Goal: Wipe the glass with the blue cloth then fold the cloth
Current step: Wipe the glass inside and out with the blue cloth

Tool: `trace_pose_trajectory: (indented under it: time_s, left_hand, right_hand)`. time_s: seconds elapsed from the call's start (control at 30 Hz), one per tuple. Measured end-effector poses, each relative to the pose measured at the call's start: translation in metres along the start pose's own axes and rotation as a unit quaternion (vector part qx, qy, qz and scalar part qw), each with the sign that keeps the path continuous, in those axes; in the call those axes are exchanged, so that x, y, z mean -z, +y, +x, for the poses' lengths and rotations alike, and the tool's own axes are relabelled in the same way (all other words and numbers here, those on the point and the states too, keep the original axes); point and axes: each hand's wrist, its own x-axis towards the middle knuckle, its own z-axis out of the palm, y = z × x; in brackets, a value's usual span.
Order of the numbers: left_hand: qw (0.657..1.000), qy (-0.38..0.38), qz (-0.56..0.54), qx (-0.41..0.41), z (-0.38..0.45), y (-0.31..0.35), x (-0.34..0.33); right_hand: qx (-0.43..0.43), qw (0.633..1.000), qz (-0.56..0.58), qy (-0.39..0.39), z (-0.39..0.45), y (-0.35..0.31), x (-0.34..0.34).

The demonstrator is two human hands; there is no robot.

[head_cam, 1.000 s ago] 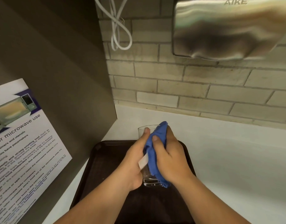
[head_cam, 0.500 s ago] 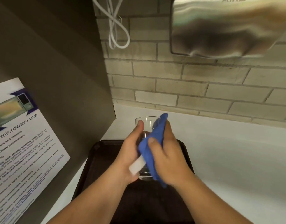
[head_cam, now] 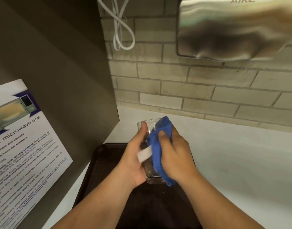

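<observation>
Glass: You are holding the glass (head_cam: 152,175) upright over the far part of the tray (head_cam: 105,171). Whether its base is touching the tray cannot be told.
Cloth: The cloth (head_cam: 158,146) is lying bunched along the right side of the glass, from rim to base. Its white tag (head_cam: 144,153) is hanging across the front.
Left hand: Your left hand (head_cam: 133,162) is gripping the glass from the left, with the thumb reaching up near the rim. The other fingers are hidden behind the glass.
Right hand: Your right hand (head_cam: 175,154) is clutching the cloth and pressing it against the wall, thumb on the fabric.
Step in hand: Judging by the grip, you are wiping the outer wall. The cloth is bunched, not folded.
Pressure: You should be pressing evenly and lightly, because the wall looks thin.
Coverage: You should be turning the glass with the left hand, so that the cloth is reaching the part your palm is covering.
Tag: You should be tucking the tag away, so that only fabric is touching the glass.
Risk: A loosening left grip is likely to be letting the glass slip.
</observation>
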Motion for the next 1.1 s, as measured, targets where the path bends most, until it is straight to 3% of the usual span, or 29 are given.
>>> trace_pose_trajectory:
  time_s: [0.13,0.23,0.33,0.4,0.47,0.57,0.67,0.9,1.0,1.1]
  left_hand:
    - [0.999,0.01,-0.043,0.025,0.001,0.009,0.004]
    - [0.999,0.041,-0.02,0.016,0.008,0.008,0.006]
    - [0.999,0.033,-0.002,0.002,0.012,0.002,0.005]
    - [1.0,0.016,0.014,-0.002,0.011,0.001,0.002]
    - [0.999,0.015,0.031,-0.007,0.009,0.001,0.002]
    - [0.999,0.017,0.049,0.0,0.004,-0.001,0.001]
    - [0.999,0.019,0.045,0.001,-0.001,-0.001,-0.004]
    - [0.999,0.046,0.0,0.028,0.0,0.012,0.0]
    - [0.996,0.062,0.031,0.048,0.005,0.014,0.004]
    - [0.996,0.06,0.061,0.025,0.005,0.012,0.0]
  right_hand:
    - [-0.089,0.989,0.082,-0.082,-0.01,0.01,0.019]
    - [-0.045,0.986,0.028,-0.159,-0.039,0.01,0.009]
    - [0.019,0.991,-0.068,-0.118,-0.033,0.004,-0.003]
    - [0.012,0.996,-0.023,-0.082,-0.015,-0.003,0.003]
    - [-0.048,0.996,0.049,-0.049,0.005,-0.005,0.013]
    - [-0.018,0.999,0.012,-0.032,0.008,-0.005,0.012]
    - [0.019,0.999,-0.01,-0.027,-0.001,0.002,0.0]
    - [-0.098,0.985,0.118,-0.083,-0.009,0.011,0.013]
    - [-0.028,0.988,-0.026,-0.152,-0.035,0.011,0.001]
    - [0.019,0.99,-0.087,-0.105,-0.027,-0.001,-0.008]
